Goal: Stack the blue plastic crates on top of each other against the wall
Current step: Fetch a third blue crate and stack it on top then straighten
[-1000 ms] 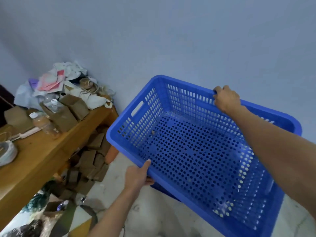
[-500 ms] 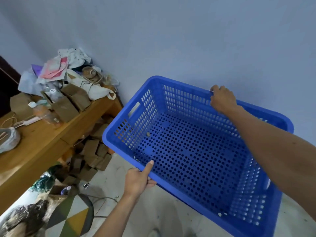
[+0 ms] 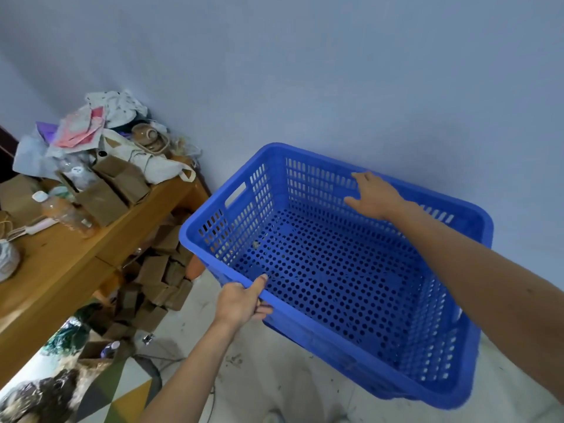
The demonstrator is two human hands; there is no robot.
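Observation:
A large blue perforated plastic crate (image 3: pixel 351 288) sits low by the pale wall (image 3: pixel 335 71), its far rim close to it. Under its near rim shows a darker blue wall that looks like a second crate (image 3: pixel 308 340) below it. My left hand (image 3: pixel 241 303) grips the near rim, thumb on top and fingers underneath. My right hand (image 3: pixel 374 195) is over the far rim with its fingers spread, holding nothing.
A wooden table (image 3: pixel 70 270) stands to the left, piled with cloths, paper bags and bottles. Several brown cardboard boxes (image 3: pixel 158 279) lie heaped under it, close to the crate's left corner. A patterned mat (image 3: pixel 100 389) covers the floor at lower left.
The crate has gone down and closer to the wall. My right hand has let go of the far rim and opened. My left hand keeps its grip.

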